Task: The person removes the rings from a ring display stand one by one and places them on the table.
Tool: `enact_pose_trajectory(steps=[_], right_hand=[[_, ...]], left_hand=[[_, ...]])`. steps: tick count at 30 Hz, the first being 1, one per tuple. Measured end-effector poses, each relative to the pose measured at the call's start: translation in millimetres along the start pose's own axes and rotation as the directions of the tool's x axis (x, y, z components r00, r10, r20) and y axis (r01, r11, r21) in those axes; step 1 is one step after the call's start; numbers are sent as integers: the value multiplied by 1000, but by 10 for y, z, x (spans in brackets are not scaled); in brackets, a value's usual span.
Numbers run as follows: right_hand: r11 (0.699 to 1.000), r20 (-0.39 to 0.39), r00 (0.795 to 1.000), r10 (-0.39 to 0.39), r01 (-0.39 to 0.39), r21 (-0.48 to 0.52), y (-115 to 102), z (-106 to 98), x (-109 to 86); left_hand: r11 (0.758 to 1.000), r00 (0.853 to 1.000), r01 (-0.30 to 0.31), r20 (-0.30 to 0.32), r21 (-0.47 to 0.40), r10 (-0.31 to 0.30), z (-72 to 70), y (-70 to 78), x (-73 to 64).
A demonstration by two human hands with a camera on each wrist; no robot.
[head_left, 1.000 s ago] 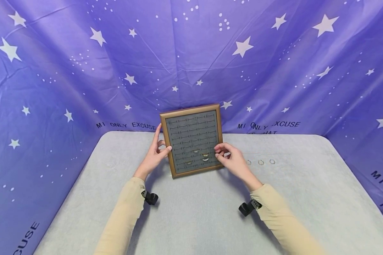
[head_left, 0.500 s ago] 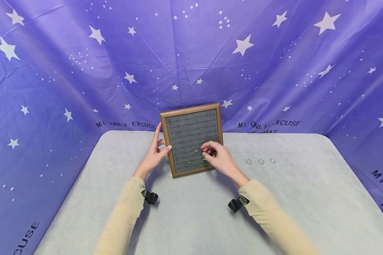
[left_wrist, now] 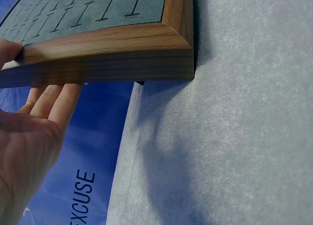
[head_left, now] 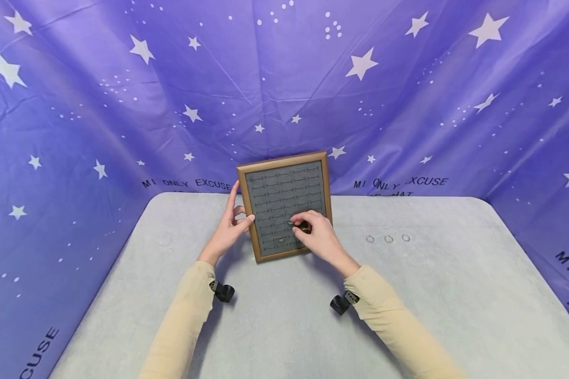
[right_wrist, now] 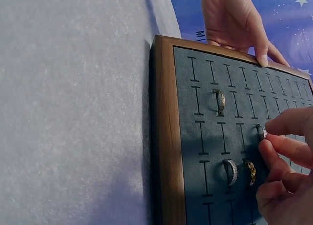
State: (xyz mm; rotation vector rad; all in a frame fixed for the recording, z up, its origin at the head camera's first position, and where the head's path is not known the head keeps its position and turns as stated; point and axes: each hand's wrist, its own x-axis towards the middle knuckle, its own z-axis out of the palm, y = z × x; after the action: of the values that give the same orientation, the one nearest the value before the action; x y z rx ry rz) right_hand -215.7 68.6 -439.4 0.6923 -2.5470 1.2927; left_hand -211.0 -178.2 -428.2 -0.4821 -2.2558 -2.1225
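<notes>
A wood-framed ring display board with a dark grey slotted pad stands tilted on the table. My left hand grips its left edge, thumb on the front of the frame and fingers behind. Over the lower part of the pad, my right hand pinches a silvery ring at a slot between thumb and forefinger. In the right wrist view, a silver ring and a gold ring sit side by side in slots below those fingers. Another gold ring sits in a slot nearer the left hand.
Three loose rings lie in a row on the pale table right of the board, including a middle gold-toned ring. A purple star-print curtain hangs close behind the board and along both sides.
My right hand has moved left from the board's right edge across the pad to a slot with a ring. The left hand keeps its hold, and the board stays in place.
</notes>
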Motion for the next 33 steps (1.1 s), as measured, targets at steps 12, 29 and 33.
enact_pose_trajectory(steps=[12, 29, 33], right_hand=[[1000, -5, 1000, 6, -6, -30, -27, 70, 9], [999, -53, 999, 2, 0, 53, -7, 76, -17], [998, -48, 999, 7, -4, 66, 10, 75, -41]], left_hand=[[1000, 1000, 2, 1, -5, -2, -5, -22, 1], [1000, 1000, 2, 0, -5, -2, -3, -4, 9], [1000, 1000, 1, 1, 1, -1, 4, -3, 4]])
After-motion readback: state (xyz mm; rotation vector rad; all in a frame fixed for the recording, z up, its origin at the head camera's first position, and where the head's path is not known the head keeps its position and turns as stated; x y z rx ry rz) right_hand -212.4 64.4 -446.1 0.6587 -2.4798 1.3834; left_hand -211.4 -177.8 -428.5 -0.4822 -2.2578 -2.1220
